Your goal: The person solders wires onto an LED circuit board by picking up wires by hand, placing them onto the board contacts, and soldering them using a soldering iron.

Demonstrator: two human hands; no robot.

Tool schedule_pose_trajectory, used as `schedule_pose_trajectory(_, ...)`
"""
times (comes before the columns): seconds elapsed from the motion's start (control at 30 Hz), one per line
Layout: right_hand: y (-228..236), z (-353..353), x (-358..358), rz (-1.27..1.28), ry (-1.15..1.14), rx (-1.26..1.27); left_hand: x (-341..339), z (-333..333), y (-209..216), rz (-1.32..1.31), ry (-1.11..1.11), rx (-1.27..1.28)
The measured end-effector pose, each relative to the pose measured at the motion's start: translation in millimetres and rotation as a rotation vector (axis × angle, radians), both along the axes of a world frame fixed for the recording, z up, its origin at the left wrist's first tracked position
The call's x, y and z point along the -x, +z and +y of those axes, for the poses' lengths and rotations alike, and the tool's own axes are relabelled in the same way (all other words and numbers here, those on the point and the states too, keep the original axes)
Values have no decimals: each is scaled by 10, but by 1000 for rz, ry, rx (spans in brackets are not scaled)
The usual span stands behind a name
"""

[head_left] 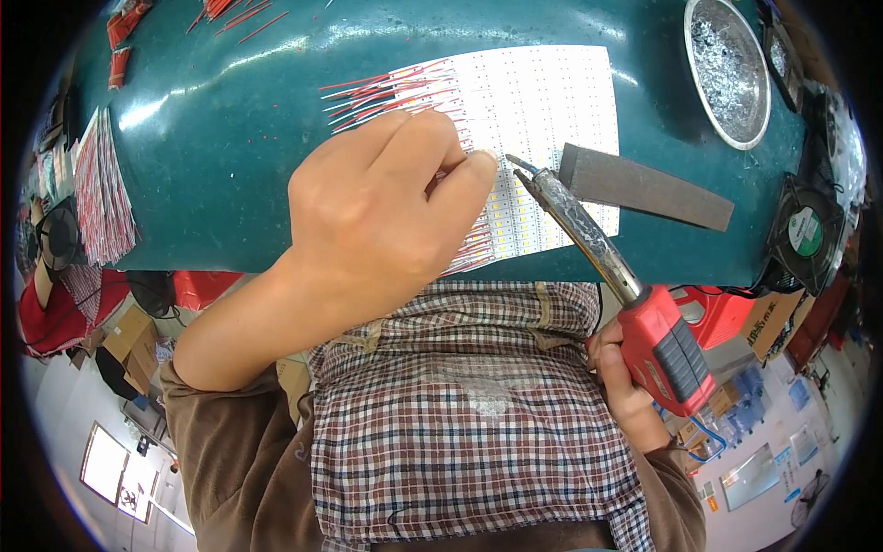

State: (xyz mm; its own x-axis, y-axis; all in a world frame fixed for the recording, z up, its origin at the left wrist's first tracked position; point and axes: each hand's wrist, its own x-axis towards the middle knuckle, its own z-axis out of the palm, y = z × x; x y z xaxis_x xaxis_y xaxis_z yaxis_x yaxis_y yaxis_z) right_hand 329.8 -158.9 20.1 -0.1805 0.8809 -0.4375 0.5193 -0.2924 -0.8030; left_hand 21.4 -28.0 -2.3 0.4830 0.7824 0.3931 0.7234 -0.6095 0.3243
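A white panel of LED strips (533,101) lies on the table, with red and white wires (386,97) along its left edge. My left hand (386,198) is closed in a pinch over that edge, and its fingers hide whatever they hold. In my right hand (618,368) is a red soldering gun (664,354), gripped by its handle. Its metal tip points up and left over the panel, close to my left thumb. Partly on the panel's right side rests a dark flat bar (648,187).
A metal bowl of silvery scraps (731,78) stands at the far right, and a small black fan (805,230) sits at the right edge. A bundle of red and white wires (101,198) lies at the left. More red wires (244,14) are at the back.
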Motion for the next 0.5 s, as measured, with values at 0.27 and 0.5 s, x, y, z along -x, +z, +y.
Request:
schedule_pose_trajectory(0.27, -26, -6, -1, 5, 17, -33, 0, 4, 20, 11, -12, 13)
schedule_pose_trajectory(0.5, -37, -9, 1, 33, -19, -13, 7, -2, -2, 4, -25, -1)
